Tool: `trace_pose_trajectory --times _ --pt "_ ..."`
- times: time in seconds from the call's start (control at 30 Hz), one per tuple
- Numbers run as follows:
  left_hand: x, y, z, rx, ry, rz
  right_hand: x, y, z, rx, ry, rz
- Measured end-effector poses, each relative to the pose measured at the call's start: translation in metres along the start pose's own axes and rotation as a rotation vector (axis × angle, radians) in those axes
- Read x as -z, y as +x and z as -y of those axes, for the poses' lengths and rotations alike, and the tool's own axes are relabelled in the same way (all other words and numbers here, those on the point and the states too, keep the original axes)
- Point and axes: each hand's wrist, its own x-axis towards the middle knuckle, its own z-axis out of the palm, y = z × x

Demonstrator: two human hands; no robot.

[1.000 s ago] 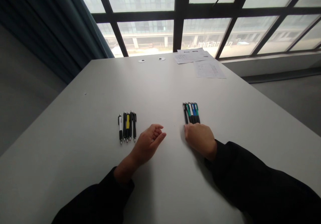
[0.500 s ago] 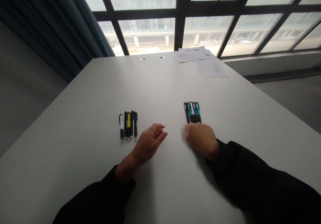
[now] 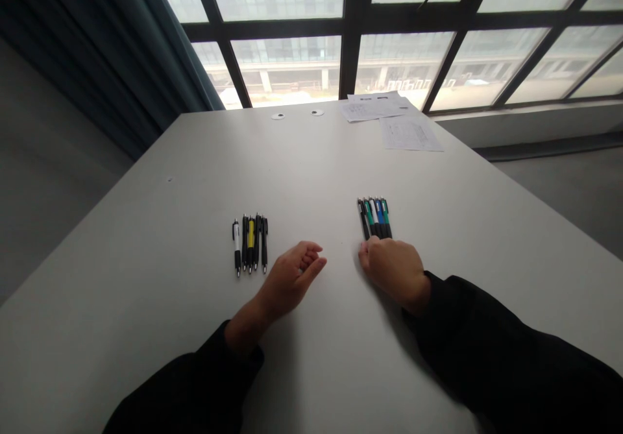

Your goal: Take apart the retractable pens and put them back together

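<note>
The bare left hand (image 3: 291,279) hangs loosely curled, gripping nothing, just beside a tight row of slim black, white and yellow retractable pens (image 3: 250,244). The bare right hand (image 3: 392,268) rests on the white table (image 3: 160,239), its bent fingers (image 3: 374,244) empty (or so it seems) and touching the lower end of a row of slim black, green, white and blue retractable pens (image 3: 374,218). Farther off lie printed white papers (image 3: 411,133), before a dark-framed window (image 3: 355,45).

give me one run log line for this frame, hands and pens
left hand: empty, beside black-and-yellow pens | right hand: empty, at green-and-blue pens | papers: far table edge
</note>
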Motion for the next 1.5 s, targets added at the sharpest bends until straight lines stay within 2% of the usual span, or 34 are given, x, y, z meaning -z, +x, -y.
trace_pose_trajectory --times 0.87,0.97,1.1,1.23,1.4,1.5 --pt "0.001 -0.001 -0.003 -0.043 0.056 -0.001 -0.004 0.000 -0.003 0.050 -0.007 -0.019" --pt "0.001 -0.001 -0.003 -0.063 0.072 0.006 -0.004 -0.002 0.000 0.111 -0.007 -0.017" --pt "0.002 -0.005 -0.001 -0.095 0.143 0.000 -0.004 -0.008 0.010 0.327 0.028 0.002" --pt "0.014 -0.007 0.006 -0.118 0.334 -0.065 -0.005 -0.012 0.019 0.468 0.053 -0.003" --pt "0.042 -0.003 0.014 -0.008 0.672 -0.286 -0.006 -0.012 0.019 0.489 0.055 -0.028" --pt "0.053 -0.001 0.015 0.070 0.841 -0.363 -0.008 -0.012 0.019 0.489 0.058 -0.041"
